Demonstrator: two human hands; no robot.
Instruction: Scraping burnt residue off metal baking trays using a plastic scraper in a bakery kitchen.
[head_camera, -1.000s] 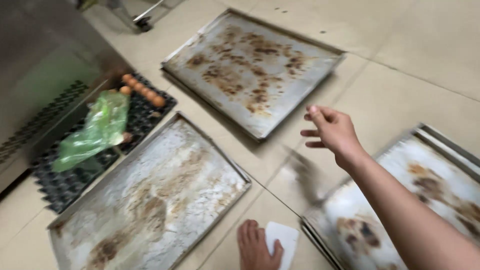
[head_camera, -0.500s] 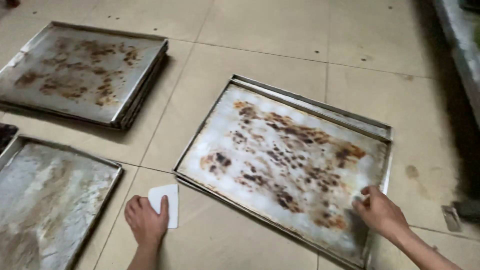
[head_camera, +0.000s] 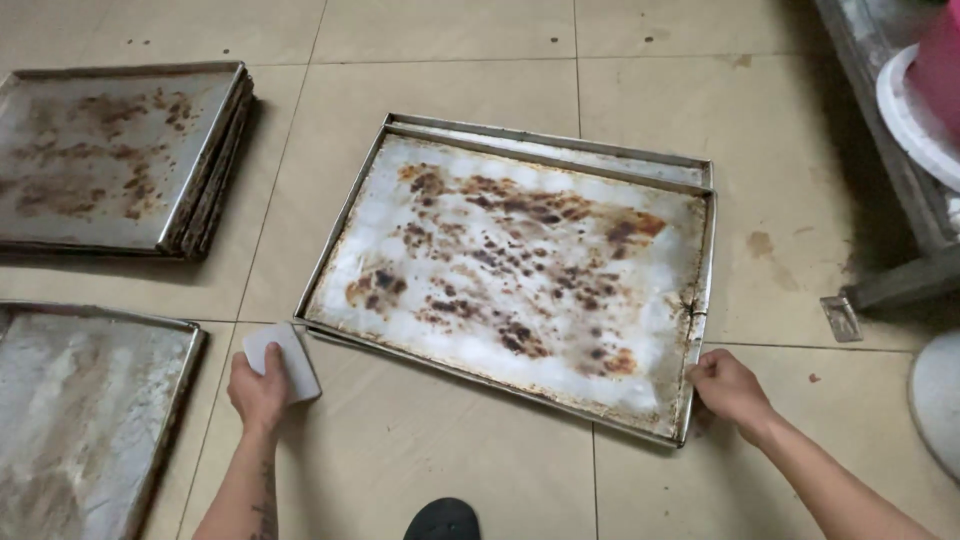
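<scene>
A large metal baking tray (head_camera: 640, 180) with burnt brown residue lies on the tiled floor, stacked on another tray beneath it. My right hand (head_camera: 728, 388) grips its near right corner. My left hand (head_camera: 258, 388) rests on the floor by the tray's near left corner and holds a white plastic scraper (head_camera: 285, 358) against the tile.
A stack of stained trays (head_camera: 205, 190) sits at the far left, and another dirty tray (head_camera: 170, 400) lies at the near left. A metal rack leg (head_camera: 900, 285) and a white round tub (head_camera: 915, 110) stand at the right. My dark shoe tip (head_camera: 445, 520) shows at the bottom.
The view has swung right from the egg crates to the middle tray. My right hand has come down and closed on the tray's corner; my left hand kept the scraper.
</scene>
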